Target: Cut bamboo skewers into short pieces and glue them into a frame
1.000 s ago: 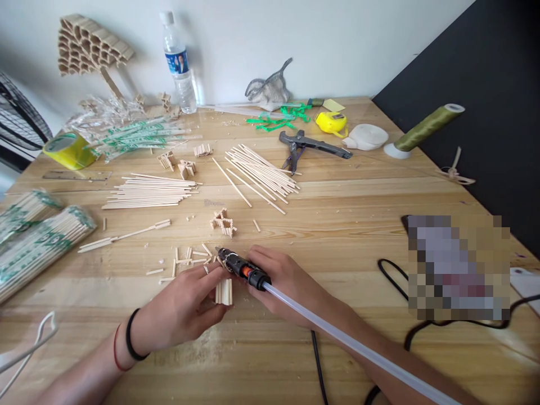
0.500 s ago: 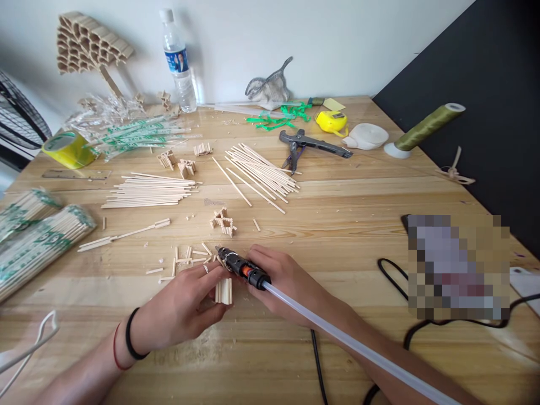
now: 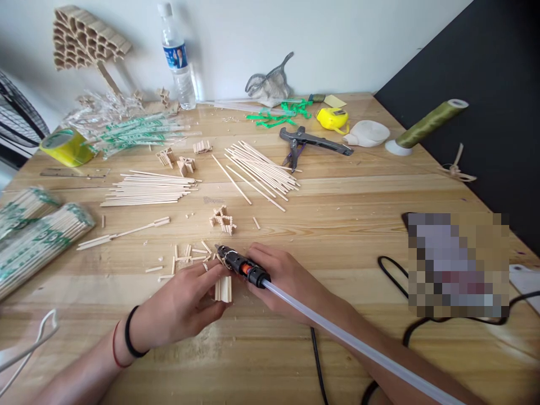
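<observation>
My left hand [image 3: 192, 298] is closed around a small bundle of short wooden sticks [image 3: 223, 289], pinched between thumb and fingers. In my right hand [image 3: 280, 281] is a black hot glue gun [image 3: 242, 266], with a long translucent glue stick [image 3: 337, 328] trailing from its back end across my forearm. The glue gun's nozzle lies over my left fingertips; whether it touches the sticks is hidden. Just beyond are loose short stick pieces [image 3: 192, 257] and a small zigzag stick assembly [image 3: 223, 220].
Two piles of long sticks [image 3: 147, 189] [image 3: 264, 171] lie farther back, with a black cutter [image 3: 314, 143] and a yellow tape measure [image 3: 332, 118] behind. Packaged sticks [image 3: 46, 247] lie left. A water bottle [image 3: 179, 62] stands by the wall. A black cable [image 3: 318, 365] runs at right.
Both hands hold nearly the same pose, with the glue gun and stick bundle in place. The whole view has shifted very slightly.
</observation>
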A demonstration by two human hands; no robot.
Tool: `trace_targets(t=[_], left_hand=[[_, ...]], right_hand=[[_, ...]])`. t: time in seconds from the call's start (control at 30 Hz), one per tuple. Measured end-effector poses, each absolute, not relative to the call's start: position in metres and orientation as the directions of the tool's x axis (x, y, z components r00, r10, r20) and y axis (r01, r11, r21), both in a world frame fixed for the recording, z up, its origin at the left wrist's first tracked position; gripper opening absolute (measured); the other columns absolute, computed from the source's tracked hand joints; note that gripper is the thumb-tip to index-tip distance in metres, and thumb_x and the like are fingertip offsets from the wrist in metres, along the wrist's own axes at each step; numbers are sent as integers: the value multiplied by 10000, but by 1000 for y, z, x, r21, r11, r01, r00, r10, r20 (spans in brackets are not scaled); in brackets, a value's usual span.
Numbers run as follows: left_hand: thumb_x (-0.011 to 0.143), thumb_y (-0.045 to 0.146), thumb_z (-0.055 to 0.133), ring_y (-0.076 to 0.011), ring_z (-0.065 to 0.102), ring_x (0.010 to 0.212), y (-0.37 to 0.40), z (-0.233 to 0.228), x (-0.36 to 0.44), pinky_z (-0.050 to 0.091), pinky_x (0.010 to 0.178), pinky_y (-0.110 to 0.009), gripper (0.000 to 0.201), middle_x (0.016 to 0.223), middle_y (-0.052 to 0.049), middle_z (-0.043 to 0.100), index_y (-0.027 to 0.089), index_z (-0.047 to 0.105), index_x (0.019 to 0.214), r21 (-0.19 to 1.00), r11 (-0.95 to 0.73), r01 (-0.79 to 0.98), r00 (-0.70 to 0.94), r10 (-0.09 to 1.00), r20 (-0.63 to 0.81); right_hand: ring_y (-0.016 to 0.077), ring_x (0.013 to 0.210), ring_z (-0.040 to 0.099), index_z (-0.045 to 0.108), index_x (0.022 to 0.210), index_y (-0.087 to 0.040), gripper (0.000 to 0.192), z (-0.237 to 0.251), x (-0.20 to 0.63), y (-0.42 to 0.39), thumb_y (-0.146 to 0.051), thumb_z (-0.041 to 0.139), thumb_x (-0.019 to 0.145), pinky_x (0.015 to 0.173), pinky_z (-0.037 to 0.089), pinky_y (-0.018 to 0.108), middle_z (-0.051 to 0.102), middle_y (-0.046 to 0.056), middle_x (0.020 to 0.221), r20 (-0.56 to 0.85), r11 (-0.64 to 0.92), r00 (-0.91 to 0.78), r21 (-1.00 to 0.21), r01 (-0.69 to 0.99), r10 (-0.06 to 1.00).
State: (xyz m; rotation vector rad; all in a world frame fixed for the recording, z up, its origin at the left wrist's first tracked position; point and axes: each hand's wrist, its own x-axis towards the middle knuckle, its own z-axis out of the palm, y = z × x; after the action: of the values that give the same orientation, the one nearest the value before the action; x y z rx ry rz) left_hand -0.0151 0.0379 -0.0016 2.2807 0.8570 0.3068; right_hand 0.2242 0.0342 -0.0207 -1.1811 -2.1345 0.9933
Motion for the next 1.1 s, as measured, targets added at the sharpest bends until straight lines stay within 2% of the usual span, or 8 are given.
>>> trace_targets(t=[0.27,0.5,0.8,1.1], left_hand=[[918,83,564,-196,628,869,39,-4,-15,510,754,-294,385,1034,-60,674,206,525,1281,666,-570,481,761,649,5],[893,64,570,-177,601,787,38,-3,-14,478,673,-266,415,988,-46,667,200,524,1282,656,-579,484,758,652,17],[892,56,563,-159,561,733,39,-3,-14,454,671,-258,376,956,-26,639,207,534,1235,649,-586,485,761,648,17],[898,64,557,-152,545,699,38,-4,-15,456,670,-262,430,934,-20,632,210,515,1300,638,-597,486,762,647,24]], right_hand=[[190,797,611,608,956,-184,237,-21,224,35,-4,679,819,723,463,286,658,28,902,74,351,-495,-795,494,866],[194,814,630,620,979,-191,259,-24,224,35,-6,682,809,736,477,290,677,30,924,71,343,-492,-802,489,868],[196,829,641,622,981,-190,252,-23,225,35,-4,678,820,740,480,288,687,31,924,97,353,-491,-813,463,866],[190,818,635,614,976,-192,254,-22,223,35,0,683,823,734,474,280,679,27,918,130,386,-494,-800,460,860]])
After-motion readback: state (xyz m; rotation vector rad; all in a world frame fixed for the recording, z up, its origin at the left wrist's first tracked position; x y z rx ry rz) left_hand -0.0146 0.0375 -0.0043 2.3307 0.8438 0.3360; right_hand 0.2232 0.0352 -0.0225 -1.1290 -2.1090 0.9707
